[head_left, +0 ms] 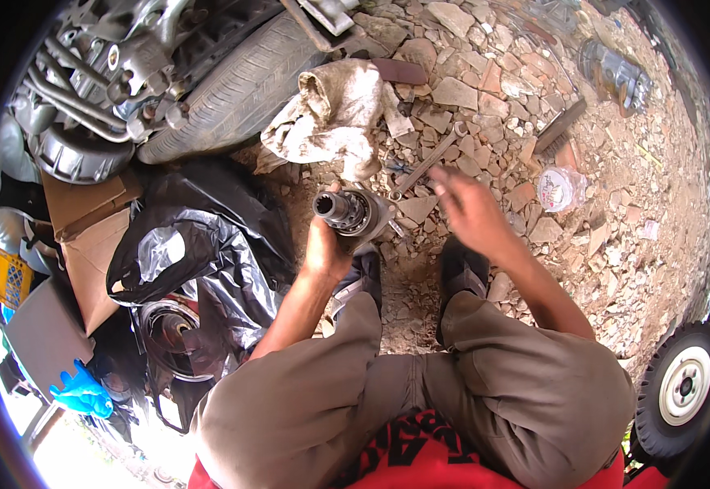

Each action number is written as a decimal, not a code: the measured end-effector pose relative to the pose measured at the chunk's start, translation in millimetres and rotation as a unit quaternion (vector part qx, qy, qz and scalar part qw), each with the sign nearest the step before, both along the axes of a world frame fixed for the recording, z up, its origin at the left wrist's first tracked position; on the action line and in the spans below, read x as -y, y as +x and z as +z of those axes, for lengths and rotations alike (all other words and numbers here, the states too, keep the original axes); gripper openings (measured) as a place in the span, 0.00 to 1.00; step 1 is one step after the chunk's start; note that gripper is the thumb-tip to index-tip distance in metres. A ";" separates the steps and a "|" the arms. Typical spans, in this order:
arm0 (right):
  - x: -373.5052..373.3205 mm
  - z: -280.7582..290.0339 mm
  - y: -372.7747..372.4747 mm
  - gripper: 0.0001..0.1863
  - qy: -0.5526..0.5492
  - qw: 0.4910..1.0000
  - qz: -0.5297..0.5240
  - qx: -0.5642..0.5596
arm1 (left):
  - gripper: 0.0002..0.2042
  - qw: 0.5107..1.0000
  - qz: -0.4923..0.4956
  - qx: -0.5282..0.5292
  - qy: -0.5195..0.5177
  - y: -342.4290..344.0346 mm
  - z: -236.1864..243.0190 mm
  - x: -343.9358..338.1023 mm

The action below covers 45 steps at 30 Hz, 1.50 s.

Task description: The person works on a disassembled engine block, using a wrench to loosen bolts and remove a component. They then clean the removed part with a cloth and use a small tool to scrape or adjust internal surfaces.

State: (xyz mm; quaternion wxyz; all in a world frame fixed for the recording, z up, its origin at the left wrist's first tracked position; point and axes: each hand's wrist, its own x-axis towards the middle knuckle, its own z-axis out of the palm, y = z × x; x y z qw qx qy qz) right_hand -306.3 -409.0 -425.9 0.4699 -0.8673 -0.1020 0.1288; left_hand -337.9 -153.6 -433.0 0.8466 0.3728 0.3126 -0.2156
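My left hand (325,248) is wrapped round a metal cylindrical part with a splined shaft end (347,213). The part is held above the ground between my knees, its toothed hollow end tilted up to the left. To the right, my right hand (473,210) hovers over the rubble with its fingers stretched out, slightly blurred and apart from the part. Just beyond its fingertips a long wrench (431,163) lies on the stones. A dirty whitish rag (326,118) lies beyond the metal part, against a tire.
A large tire (237,85) and greasy engine parts (86,90) stand at the upper left. Black plastic bags (216,220), a cardboard box (86,212) and a blue glove (83,391) are on the left. On the right lie a clear plastic cup (559,189) and a small wheel (685,383).
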 end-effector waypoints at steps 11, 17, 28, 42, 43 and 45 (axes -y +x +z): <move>57.3 -6.1 -41.3 0.16 0.015 0.968 -0.250 -0.007 | 0.26 0.876 -0.359 0.083 0.312 39.5 82.6 -26.3; 33.9 -32.0 -70.8 0.15 0.105 0.973 -0.203 -0.022 | 0.37 0.766 -0.521 0.063 0.370 43.1 61.0 -3.8; 5.2 -58.4 -78.4 0.17 0.021 0.989 -0.116 0.085 | 0.23 0.978 -0.193 -0.083 -0.016 4.3 -61.5 43.1; -16.5 -65.4 -90.7 0.47 -0.202 0.968 0.146 0.006 | 0.28 0.955 -0.120 -0.111 0.248 2.9 -91.1 50.9; -18.1 -69.0 -87.8 0.47 -0.188 0.973 0.134 0.004 | 0.28 0.939 -0.133 -0.099 0.302 5.7 -86.5 56.4; -21.7 -71.4 -88.0 0.48 -0.158 0.982 0.109 -0.004 | 0.29 0.896 -0.161 -0.074 0.407 9.1 -67.7 67.9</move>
